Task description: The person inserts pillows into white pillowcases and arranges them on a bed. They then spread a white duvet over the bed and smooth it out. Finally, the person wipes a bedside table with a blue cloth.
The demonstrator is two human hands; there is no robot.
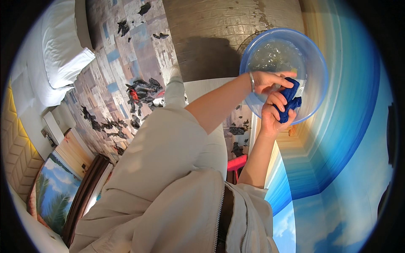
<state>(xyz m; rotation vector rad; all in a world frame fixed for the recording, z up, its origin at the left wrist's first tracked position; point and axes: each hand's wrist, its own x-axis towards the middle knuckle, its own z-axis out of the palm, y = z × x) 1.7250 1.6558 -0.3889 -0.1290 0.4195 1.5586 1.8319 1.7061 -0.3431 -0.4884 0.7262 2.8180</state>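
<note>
A bunched dark blue cloth [288, 98], which looks wet, is between my two hands above a round translucent basin with a blue rim [323, 68]. My left hand [269, 83], with a bracelet at its wrist, pinches the upper end of the cloth. Just below it, my right hand [274, 114] has its fingers curled around the lower part. Water with bubbles [272, 57] lies in the basin. A small yellow-green thing shows by my left fingertips; what it is I cannot tell.
The basin stands on a brown wood-patterned surface [205, 28] with wet patches near its rim. Dark scraps [144, 91] are scattered on the patterned floor [139, 41]. A red plastic tool [237, 163], perhaps a broom, is beside my right forearm. White bedding [60, 47] is at the left, a blue painted wall [345, 126] at the right.
</note>
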